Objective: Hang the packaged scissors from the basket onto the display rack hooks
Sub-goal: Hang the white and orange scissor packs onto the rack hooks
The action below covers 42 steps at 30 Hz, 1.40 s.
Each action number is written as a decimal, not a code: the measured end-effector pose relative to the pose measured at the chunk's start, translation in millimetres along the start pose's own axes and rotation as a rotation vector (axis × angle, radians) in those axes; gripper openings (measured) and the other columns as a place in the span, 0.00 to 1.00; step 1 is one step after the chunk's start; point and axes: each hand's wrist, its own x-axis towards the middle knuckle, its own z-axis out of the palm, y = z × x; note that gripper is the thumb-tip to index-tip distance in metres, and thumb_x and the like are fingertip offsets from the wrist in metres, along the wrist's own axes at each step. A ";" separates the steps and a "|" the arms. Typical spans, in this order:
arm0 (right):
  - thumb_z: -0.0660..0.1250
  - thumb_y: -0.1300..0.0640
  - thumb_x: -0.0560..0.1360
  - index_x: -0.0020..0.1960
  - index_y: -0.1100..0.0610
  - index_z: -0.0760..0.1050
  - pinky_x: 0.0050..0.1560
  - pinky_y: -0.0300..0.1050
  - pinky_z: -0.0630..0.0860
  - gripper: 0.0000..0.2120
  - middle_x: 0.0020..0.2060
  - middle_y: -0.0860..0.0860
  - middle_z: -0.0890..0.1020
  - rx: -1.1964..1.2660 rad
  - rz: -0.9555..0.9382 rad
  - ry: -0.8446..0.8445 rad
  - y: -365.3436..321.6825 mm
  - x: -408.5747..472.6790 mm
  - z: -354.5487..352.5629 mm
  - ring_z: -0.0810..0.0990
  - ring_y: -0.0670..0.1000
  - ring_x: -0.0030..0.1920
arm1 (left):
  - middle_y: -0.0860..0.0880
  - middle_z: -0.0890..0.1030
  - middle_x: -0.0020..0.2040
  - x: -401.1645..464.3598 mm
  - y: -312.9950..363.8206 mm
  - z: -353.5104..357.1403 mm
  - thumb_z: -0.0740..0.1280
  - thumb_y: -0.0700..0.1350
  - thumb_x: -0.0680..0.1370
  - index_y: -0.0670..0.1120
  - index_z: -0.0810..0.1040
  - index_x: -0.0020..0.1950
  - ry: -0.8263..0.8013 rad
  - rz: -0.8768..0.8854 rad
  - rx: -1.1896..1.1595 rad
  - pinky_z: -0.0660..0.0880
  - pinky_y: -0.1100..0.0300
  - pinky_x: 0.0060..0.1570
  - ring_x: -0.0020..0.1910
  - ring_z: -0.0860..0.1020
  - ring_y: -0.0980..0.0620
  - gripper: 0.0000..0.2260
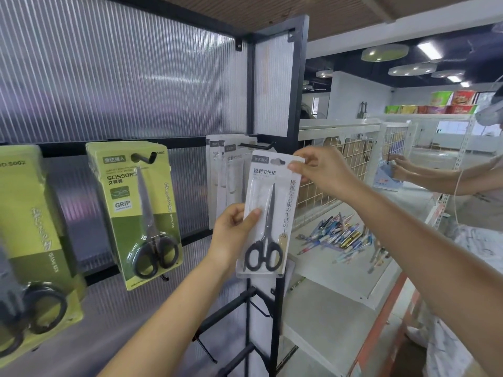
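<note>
I hold a white packaged pair of scissors [269,213] upright in front of the display rack. My left hand [234,229] pinches its left edge at mid height. My right hand [321,170] pinches its top right corner beside the hang hole. Just above and behind the pack, a black hook [258,145] carries several more white scissor packs [226,170]. The held pack's hang hole is below the hook's tip and not on it. The basket is not in view.
Green scissor packs [138,213] hang on a hook to the left, with another green pack [30,240] at the far left. The rack's black post [296,104] stands right of the hook. White shelves with loose pens [340,235] lie to the right, where another person [435,175] works.
</note>
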 end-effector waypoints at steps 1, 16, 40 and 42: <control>0.67 0.56 0.76 0.47 0.50 0.78 0.50 0.48 0.80 0.02 0.44 0.51 0.84 -0.008 0.002 0.006 0.6 1.7 -0.5 0.83 0.49 0.42 | 0.52 0.82 0.38 0.4 0.7 -0.3 0.68 0.41 0.77 0.44 0.78 0.46 -0.002 0.005 0.018 0.76 0.68 0.44 0.40 0.80 0.57 0.01; 0.67 0.58 0.76 0.54 0.56 0.78 0.43 0.31 0.75 0.08 0.47 0.49 0.82 0.082 -0.015 0.060 -12.5 16.9 -1.7 0.81 0.48 0.45 | 0.52 0.73 0.30 6.0 -8.3 -3.6 0.65 0.42 0.78 0.43 0.75 0.42 -0.011 -0.026 0.127 0.70 0.63 0.38 0.34 0.72 0.52 0.06; 0.62 0.56 0.79 0.51 0.54 0.76 0.51 0.36 0.72 0.04 0.50 0.53 0.81 0.172 -0.028 0.093 -15.2 26.3 2.0 0.77 0.48 0.47 | 0.44 0.67 0.34 8.8 1.3 -1.6 0.67 0.44 0.77 0.34 0.73 0.43 0.057 0.150 0.251 0.66 0.62 0.37 0.35 0.66 0.51 0.13; 0.62 0.57 0.79 0.49 0.52 0.75 0.53 0.39 0.72 0.03 0.47 0.50 0.81 0.182 -0.027 0.081 -15.2 27.5 1.6 0.77 0.47 0.47 | 0.44 0.69 0.35 9.6 1.1 -1.9 0.67 0.45 0.77 0.32 0.73 0.44 0.033 0.151 0.268 0.67 0.58 0.39 0.36 0.67 0.50 0.14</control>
